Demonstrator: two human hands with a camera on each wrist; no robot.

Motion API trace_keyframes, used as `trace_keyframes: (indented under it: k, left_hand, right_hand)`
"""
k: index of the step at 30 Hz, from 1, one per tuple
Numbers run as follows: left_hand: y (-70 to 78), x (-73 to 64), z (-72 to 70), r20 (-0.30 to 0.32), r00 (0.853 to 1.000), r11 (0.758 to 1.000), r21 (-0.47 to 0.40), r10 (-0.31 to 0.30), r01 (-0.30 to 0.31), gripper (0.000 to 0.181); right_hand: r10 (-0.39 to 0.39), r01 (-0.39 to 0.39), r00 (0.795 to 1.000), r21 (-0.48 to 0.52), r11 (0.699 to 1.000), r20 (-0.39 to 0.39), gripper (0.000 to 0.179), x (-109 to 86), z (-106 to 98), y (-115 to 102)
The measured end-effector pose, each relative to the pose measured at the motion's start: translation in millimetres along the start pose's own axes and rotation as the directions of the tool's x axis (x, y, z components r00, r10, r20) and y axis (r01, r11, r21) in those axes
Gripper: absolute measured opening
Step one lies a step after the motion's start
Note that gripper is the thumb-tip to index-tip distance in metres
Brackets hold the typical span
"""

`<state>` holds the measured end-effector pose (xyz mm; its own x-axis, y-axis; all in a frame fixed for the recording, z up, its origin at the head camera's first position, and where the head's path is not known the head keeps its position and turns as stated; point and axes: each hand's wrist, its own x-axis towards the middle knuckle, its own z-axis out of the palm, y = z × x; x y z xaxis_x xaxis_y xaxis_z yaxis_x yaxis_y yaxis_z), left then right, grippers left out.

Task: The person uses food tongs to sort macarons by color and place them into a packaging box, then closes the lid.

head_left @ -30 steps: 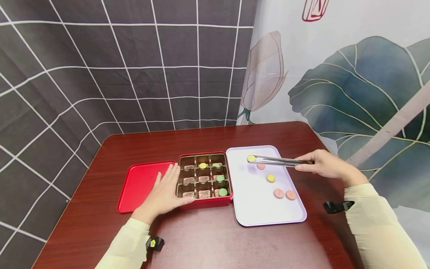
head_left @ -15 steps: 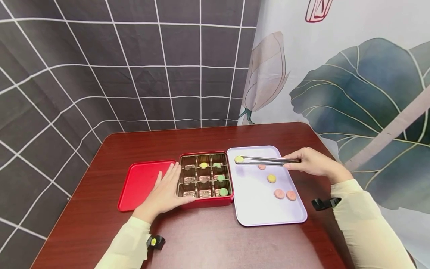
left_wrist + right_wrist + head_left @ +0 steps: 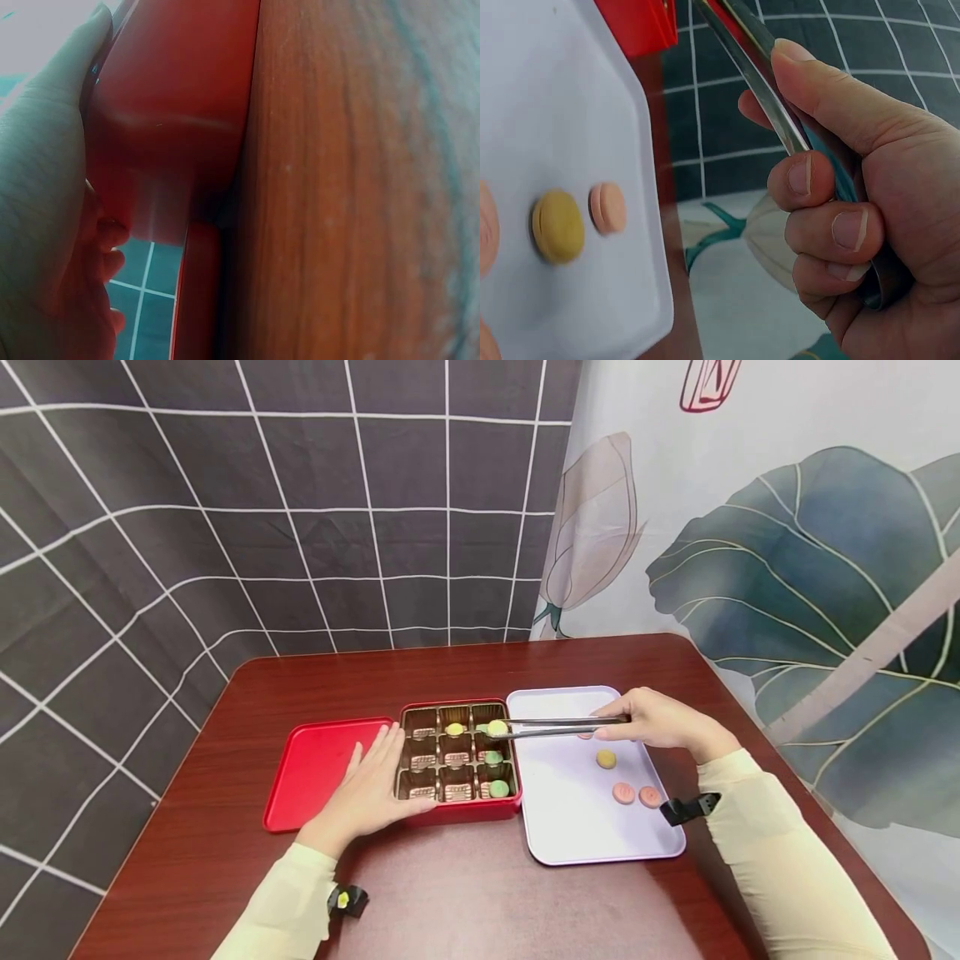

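My right hand (image 3: 660, 718) grips a pair of metal tongs (image 3: 761, 86), fingers curled round its arms in the right wrist view. At the tongs' tips in the head view, a yellow macaron (image 3: 497, 727) is over the back right compartment of the red box (image 3: 465, 812), overlapping a green macaron there. My left hand (image 3: 367, 789) lies along the box's left side with fingers straight, thumb at the front edge. In the box's gold divided insert sit another yellow macaron (image 3: 454, 729) in the back middle and green macarons (image 3: 498, 788) down the right column.
The white tray (image 3: 570, 827) right of the box holds a yellow macaron (image 3: 558, 226) and several pink macarons (image 3: 623, 792). A red lid (image 3: 311, 768) lies left of the box, partly behind my left hand. Curtains hang behind the table.
My right hand has moved left with the tongs, carrying the yellow macaron from above the tray to over the box. The left hand stays in place at the box.
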<state>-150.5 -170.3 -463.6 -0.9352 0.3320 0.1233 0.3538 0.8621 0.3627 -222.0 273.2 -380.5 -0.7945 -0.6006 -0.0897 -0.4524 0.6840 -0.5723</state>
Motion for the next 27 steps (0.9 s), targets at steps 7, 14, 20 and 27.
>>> trace_keyframes:
  k: [7,14,20,27]
  left_hand:
    - [0.2,0.4,1.3,-0.008,1.0,1.0,-0.011,-0.003,0.003,0.118]
    - [-1.0,1.5,2.7,0.0,1.0,1.0,-0.006,-0.012,0.012,0.117]
    - [-1.9,1.9,2.8,0.002,1.0,1.0,-0.006,-0.01,0.01,0.117]
    - [-2.2,1.4,3.6,-0.007,1.0,1.0,-0.008,-0.006,0.006,0.117]
  right_hand:
    - [0.006,-0.006,1.0,-0.001,1.0,0.017,0.033,15.3,6,-13]
    - [-0.04,0.04,0.998,-0.001,0.999,0.049,0.033,28.4,11,-22]
    - [-0.08,0.082,0.994,-0.02,0.996,0.072,0.028,39.6,14,-27]
    - [-0.057,0.063,0.991,-0.045,0.997,0.122,0.023,51.5,14,-39]
